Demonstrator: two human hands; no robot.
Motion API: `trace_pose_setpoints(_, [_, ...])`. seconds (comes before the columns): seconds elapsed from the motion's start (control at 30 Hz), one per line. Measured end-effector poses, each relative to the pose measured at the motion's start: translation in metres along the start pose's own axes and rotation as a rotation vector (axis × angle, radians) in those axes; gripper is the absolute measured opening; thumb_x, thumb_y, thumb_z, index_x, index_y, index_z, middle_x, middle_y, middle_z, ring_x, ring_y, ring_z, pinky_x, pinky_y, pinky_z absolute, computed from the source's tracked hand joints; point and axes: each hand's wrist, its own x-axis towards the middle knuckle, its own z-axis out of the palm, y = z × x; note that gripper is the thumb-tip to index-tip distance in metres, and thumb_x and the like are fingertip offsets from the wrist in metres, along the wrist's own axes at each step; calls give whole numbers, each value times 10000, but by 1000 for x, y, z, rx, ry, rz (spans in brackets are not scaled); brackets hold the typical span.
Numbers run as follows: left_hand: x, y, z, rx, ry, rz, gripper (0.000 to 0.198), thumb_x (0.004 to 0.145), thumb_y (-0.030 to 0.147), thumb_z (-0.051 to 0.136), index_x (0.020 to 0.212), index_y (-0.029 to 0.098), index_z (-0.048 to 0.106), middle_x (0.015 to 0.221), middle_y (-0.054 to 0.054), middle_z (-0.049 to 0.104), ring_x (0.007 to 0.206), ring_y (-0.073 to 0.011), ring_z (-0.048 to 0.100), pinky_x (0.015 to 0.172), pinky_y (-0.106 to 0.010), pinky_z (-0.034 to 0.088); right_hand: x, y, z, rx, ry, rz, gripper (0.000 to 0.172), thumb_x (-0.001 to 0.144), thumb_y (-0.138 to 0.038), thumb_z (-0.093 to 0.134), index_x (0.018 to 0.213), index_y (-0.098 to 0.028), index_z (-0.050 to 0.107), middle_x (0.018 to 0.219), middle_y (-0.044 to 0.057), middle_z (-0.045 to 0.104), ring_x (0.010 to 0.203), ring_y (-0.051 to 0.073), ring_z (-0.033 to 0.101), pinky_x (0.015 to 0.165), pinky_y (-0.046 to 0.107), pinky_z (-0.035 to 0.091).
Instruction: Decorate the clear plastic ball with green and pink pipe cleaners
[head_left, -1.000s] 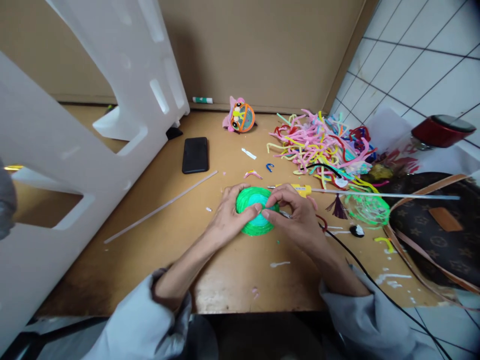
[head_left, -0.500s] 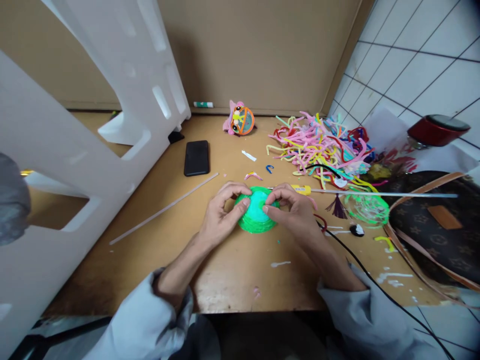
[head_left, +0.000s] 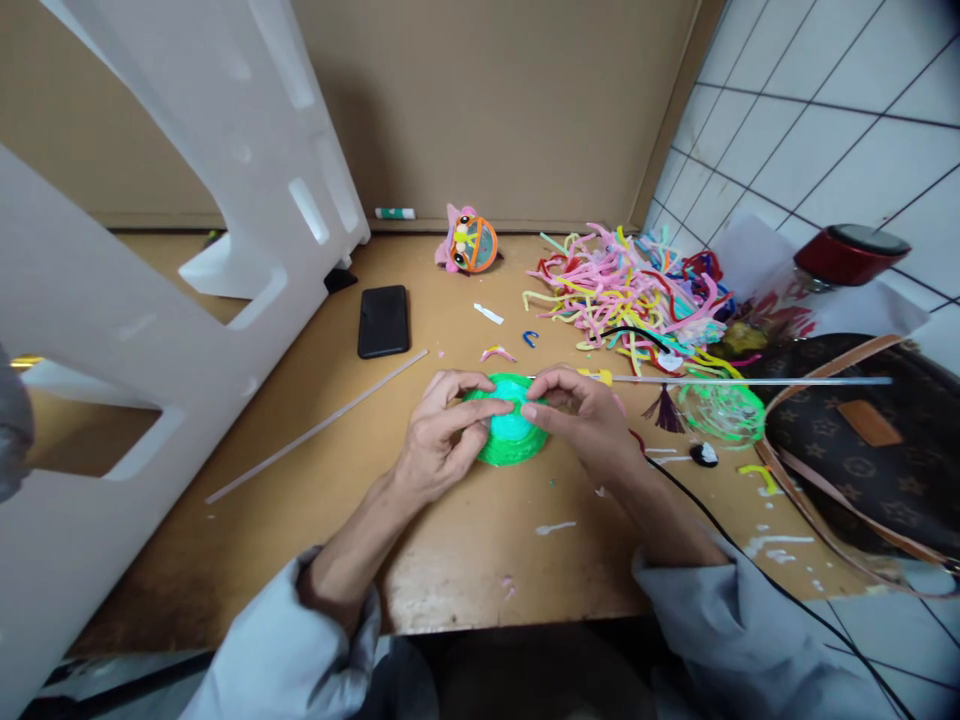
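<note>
Between my hands, over the table, is a bright green round craft piece [head_left: 517, 445] with ring-like ridges and a turquoise middle. My left hand [head_left: 442, 430] grips its left side, one finger stretched over the turquoise part. On the other side my right hand [head_left: 581, 410] is closed on the edge, thumb and fingertips near the middle. Whether a smaller piece sits between those fingertips is hidden. Just behind the right hand lies a yellow-handled tool [head_left: 598, 377], partly covered. A small pink-and-yellow bent piece [head_left: 498, 353] rests behind the green piece.
Fuzzy craft stems [head_left: 630, 290] are heaped at the back right. A black phone [head_left: 383, 321] and a clear stick [head_left: 315, 428] lie left. An animal-like figure [head_left: 469, 242] stands behind. A brown bag [head_left: 862, 450], a red-lidded jar [head_left: 851, 255] and a black cable [head_left: 720, 525] occupy the right.
A finger of my left hand has moved right, across the turquoise middle, close to my right fingertips. The green piece stays held, and the whole view has shifted slightly.
</note>
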Motion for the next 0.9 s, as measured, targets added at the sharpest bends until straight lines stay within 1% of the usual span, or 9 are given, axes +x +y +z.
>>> trace_pose_setpoints(0.07, [0,0,1,5,12,1,285,946,230,496,1058,237,758,1121,-100,635,1025,-214,613,909,-406,536,2,1,-14,-104,105,13,229,778,-410,678,850,-195,648,774,11,653,680,153,588,645,283,477])
trace_pose_setpoints(0.1, [0,0,1,9,18,-1,264,941,252,517,1066,228,748,1120,-99,626,1029,-216,607,912,-403,531,4,2,-22,-223,233,-21,202,799,-392,647,833,-193,641,796,22,659,700,160,596,674,295,482])
trace_pose_setpoints(0.2, [0,0,2,29,35,-5,235,914,329,594,1079,210,711,1108,-97,597,1031,-223,587,911,-402,522,7,9,-40,-743,441,-35,219,878,-378,563,830,-178,636,886,90,681,818,217,637,759,344,483])
trace_pose_setpoints(0.3, [0,1,3,53,29,-14,293,859,393,692,1086,208,675,1092,-92,577,1033,-234,568,910,-412,515,8,19,-41,-1201,335,170,425,937,-501,514,903,-108,675,905,189,708,834,295,683,714,374,472])
trace_pose_setpoints(0.37, [0,1,4,62,20,-33,335,828,415,731,1085,211,663,1097,-90,570,1044,-243,561,920,-421,509,7,27,-35,-1352,242,259,577,919,-602,514,995,-56,682,916,233,716,809,321,709,669,369,469])
trace_pose_setpoints(0.47, [0,1,5,60,13,-50,344,820,409,739,1096,222,654,1116,-89,567,1064,-247,559,937,-429,503,8,36,-26,-1425,230,331,645,867,-640,566,1039,-28,682,912,264,722,810,360,728,638,380,475])
trace_pose_setpoints(0.67, [-1,1,6,56,6,-71,342,818,394,729,1109,235,646,1124,-84,577,1090,-250,553,964,-439,493,10,30,-27,-1344,240,389,484,869,-433,553,1093,-23,677,984,266,732,893,367,733,665,378,485])
trace_pose_setpoints(0.8, [0,2,6,50,-3,-126,355,799,413,725,1098,240,644,1126,-86,577,1097,-258,553,973,-449,489,8,23,-26,-1285,399,362,461,849,-415,571,1134,-60,645,919,216,732,836,342,710,653,358,444])
trace_pose_setpoints(0.9, [0,2,6,48,1,-136,352,797,415,719,1092,241,640,1119,-84,574,1096,-260,549,972,-445,488,6,21,-29,-1224,538,232,431,832,-405,567,1132,-100,620,925,176,716,826,320,673,656,347,419])
